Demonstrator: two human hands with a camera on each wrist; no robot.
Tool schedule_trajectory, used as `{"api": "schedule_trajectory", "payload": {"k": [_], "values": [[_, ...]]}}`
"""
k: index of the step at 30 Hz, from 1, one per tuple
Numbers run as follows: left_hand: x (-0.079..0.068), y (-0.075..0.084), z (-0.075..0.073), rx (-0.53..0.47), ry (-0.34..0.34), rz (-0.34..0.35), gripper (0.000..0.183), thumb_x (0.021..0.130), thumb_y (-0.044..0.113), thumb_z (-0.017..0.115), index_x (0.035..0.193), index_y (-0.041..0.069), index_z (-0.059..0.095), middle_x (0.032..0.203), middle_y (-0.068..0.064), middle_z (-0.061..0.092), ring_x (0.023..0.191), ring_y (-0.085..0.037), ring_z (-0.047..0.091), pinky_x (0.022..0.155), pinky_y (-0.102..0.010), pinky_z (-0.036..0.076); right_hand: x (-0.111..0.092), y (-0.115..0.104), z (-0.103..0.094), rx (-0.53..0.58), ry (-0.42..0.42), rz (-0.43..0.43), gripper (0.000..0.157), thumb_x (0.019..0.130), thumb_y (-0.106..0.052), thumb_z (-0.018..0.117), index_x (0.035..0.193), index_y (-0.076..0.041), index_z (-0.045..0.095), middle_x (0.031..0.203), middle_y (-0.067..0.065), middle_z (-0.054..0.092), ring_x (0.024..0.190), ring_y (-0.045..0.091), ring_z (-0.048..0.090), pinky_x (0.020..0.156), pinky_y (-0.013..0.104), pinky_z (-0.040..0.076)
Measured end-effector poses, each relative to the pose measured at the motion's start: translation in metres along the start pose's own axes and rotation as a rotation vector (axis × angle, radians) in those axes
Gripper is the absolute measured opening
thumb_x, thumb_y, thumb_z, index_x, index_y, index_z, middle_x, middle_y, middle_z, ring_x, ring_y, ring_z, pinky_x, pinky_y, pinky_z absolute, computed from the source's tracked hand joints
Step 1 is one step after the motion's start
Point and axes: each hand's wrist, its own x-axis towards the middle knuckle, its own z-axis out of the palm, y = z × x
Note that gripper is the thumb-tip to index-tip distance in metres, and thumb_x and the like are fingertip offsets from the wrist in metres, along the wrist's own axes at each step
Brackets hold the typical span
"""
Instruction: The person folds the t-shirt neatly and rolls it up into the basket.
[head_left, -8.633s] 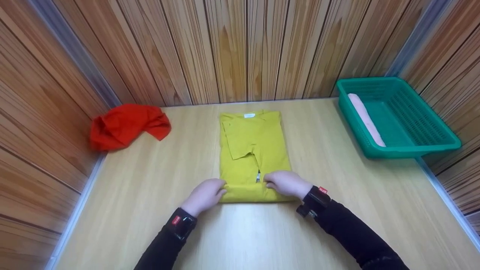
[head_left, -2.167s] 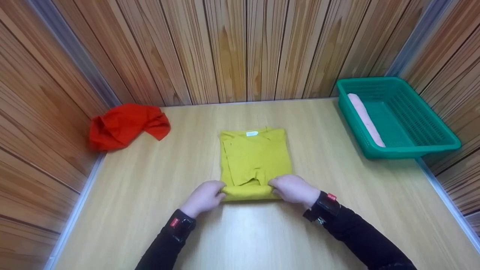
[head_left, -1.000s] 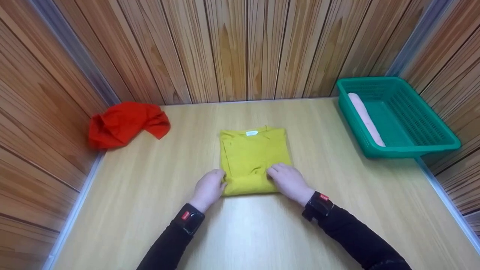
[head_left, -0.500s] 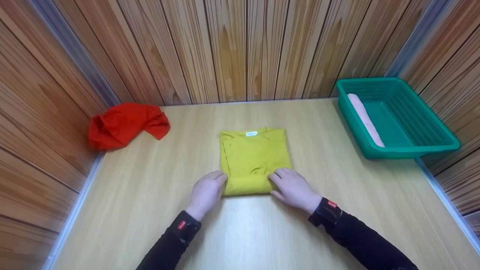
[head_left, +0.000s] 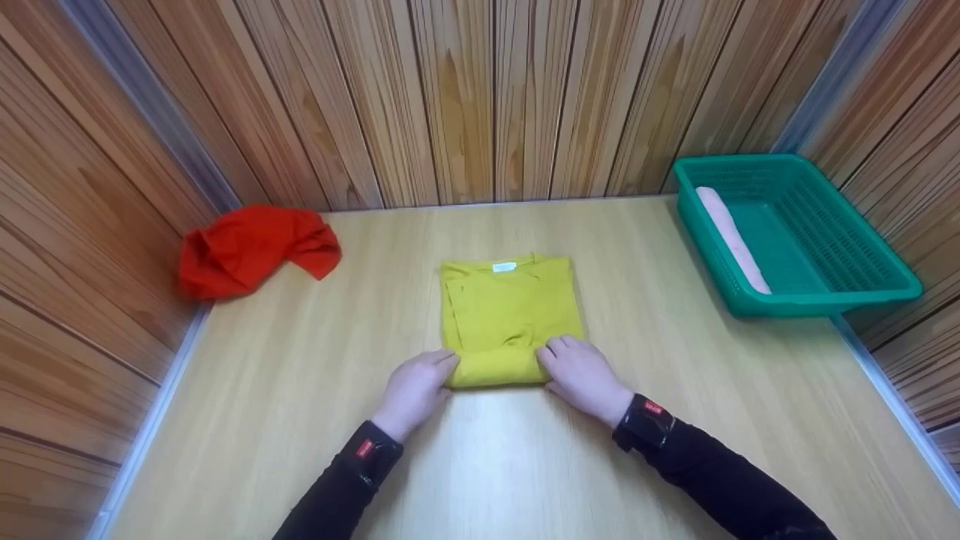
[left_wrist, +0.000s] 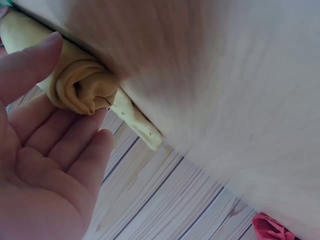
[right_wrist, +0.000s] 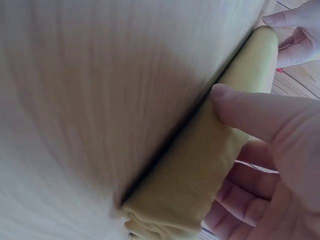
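A mustard-yellow T-shirt lies folded lengthwise at mid-table, its white collar label at the far end. The near part is rolled into a thick bundle. My left hand holds the left end of that roll; in the left wrist view the spiral of cloth sits between thumb and fingers. At the right end, my right hand grips the roll too. The right wrist view has its thumb on the near side of the rolled cloth, with the fingers round the far side.
A crumpled red cloth lies at the back left, by the wooden wall. At the back right stands a green plastic basket with a pale pink cloth roll along its left side.
Over these seconds the shirt has been rolled up from its near edge. Its flat part is shorter, and the collar has come nearer. In the last half second the hands have barely shifted.
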Motion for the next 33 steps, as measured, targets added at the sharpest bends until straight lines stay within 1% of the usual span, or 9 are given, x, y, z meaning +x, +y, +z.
{"api": "schedule_trajectory", "payload": {"k": [3, 10, 14, 17, 20, 22, 26, 29, 33], "values": [[0.003, 0.0, 0.001, -0.011, -0.01, -0.023, 0.052, 0.072, -0.005, 0.078, 0.122, -0.004, 0.065, 0.122, -0.018, 0.066, 0.111, -0.034, 0.063, 0.097, -0.045, 0.049, 0.002, 0.001, 0.002, -0.01, 0.015, -0.001, 0.04, 0.07, -0.016, 0.085, 0.1, -0.002, 0.062, 0.092, 0.011, 0.061, 0.084, 0.028, 0.058, 0.071, 0.041, 0.052], [0.005, 0.0, 0.0, -0.048, -0.011, -0.061, 0.041, 0.077, -0.003, 0.074, 0.118, -0.001, 0.068, 0.116, -0.017, 0.069, 0.108, -0.033, 0.065, 0.095, -0.044, 0.05, 0.003, 0.0, 0.008, -0.023, 0.082, -0.03, 0.025, 0.074, -0.006, 0.076, 0.095, -0.001, 0.064, 0.086, 0.01, 0.062, 0.078, 0.027, 0.058, 0.066, 0.039, 0.053], [0.004, 0.0, -0.001, -0.069, -0.019, -0.057, 0.035, 0.077, -0.002, 0.075, 0.112, 0.0, 0.069, 0.109, -0.016, 0.07, 0.103, -0.032, 0.066, 0.092, -0.044, 0.052, 0.0, 0.0, 0.008, -0.004, 0.082, -0.051, 0.025, 0.074, -0.004, 0.074, 0.097, 0.0, 0.065, 0.086, 0.011, 0.063, 0.078, 0.028, 0.059, 0.067, 0.04, 0.053], [0.003, 0.0, -0.003, -0.082, -0.046, -0.057, 0.032, 0.078, 0.001, 0.076, 0.11, 0.0, 0.069, 0.107, -0.015, 0.07, 0.1, -0.032, 0.066, 0.09, -0.044, 0.053, -0.003, 0.002, 0.004, 0.04, 0.058, -0.06, 0.027, 0.075, -0.005, 0.075, 0.1, 0.001, 0.066, 0.088, 0.011, 0.065, 0.08, 0.029, 0.06, 0.07, 0.041, 0.053], [0.004, 0.001, -0.006, -0.109, -0.091, -0.068, 0.029, 0.082, 0.006, 0.075, 0.11, 0.0, 0.068, 0.107, -0.016, 0.07, 0.102, -0.032, 0.065, 0.092, -0.046, 0.051, -0.005, 0.005, -0.001, 0.102, 0.01, -0.061, 0.028, 0.077, -0.009, 0.076, 0.102, 0.0, 0.066, 0.091, 0.011, 0.066, 0.084, 0.029, 0.062, 0.074, 0.042, 0.054], [0.004, 0.001, -0.009, -0.143, -0.127, -0.078, 0.028, 0.085, 0.008, 0.073, 0.111, -0.001, 0.068, 0.108, -0.017, 0.069, 0.103, -0.033, 0.064, 0.094, -0.047, 0.05, -0.006, 0.009, -0.005, 0.154, -0.041, -0.064, 0.027, 0.08, -0.011, 0.076, 0.102, -0.001, 0.066, 0.091, 0.011, 0.066, 0.084, 0.029, 0.062, 0.075, 0.042, 0.054], [0.004, 0.0, -0.014, -0.216, -0.182, -0.097, 0.025, 0.09, 0.011, 0.068, 0.111, -0.001, 0.067, 0.106, -0.017, 0.069, 0.102, -0.034, 0.065, 0.093, -0.049, 0.05, -0.003, 0.019, -0.014, 0.286, -0.195, -0.052, 0.024, 0.088, -0.016, 0.071, 0.106, -0.001, 0.066, 0.095, 0.011, 0.068, 0.088, 0.028, 0.064, 0.08, 0.044, 0.054], [0.004, -0.002, -0.016, -0.263, -0.198, -0.102, 0.024, 0.092, 0.013, 0.065, 0.111, 0.0, 0.066, 0.104, -0.015, 0.07, 0.099, -0.033, 0.065, 0.091, -0.048, 0.051, 0.002, 0.026, -0.019, 0.381, -0.31, -0.041, 0.024, 0.093, -0.018, 0.065, 0.108, 0.0, 0.067, 0.097, 0.012, 0.069, 0.09, 0.028, 0.065, 0.083, 0.045, 0.053], [0.005, -0.004, -0.016, -0.321, -0.2, -0.128, 0.025, 0.093, 0.015, 0.064, 0.114, 0.0, 0.065, 0.106, -0.014, 0.069, 0.1, -0.032, 0.065, 0.092, -0.048, 0.051, 0.009, 0.035, -0.023, 0.462, -0.4, -0.036, 0.024, 0.096, -0.019, 0.062, 0.108, 0.002, 0.066, 0.096, 0.012, 0.069, 0.09, 0.029, 0.066, 0.085, 0.046, 0.053]]}}
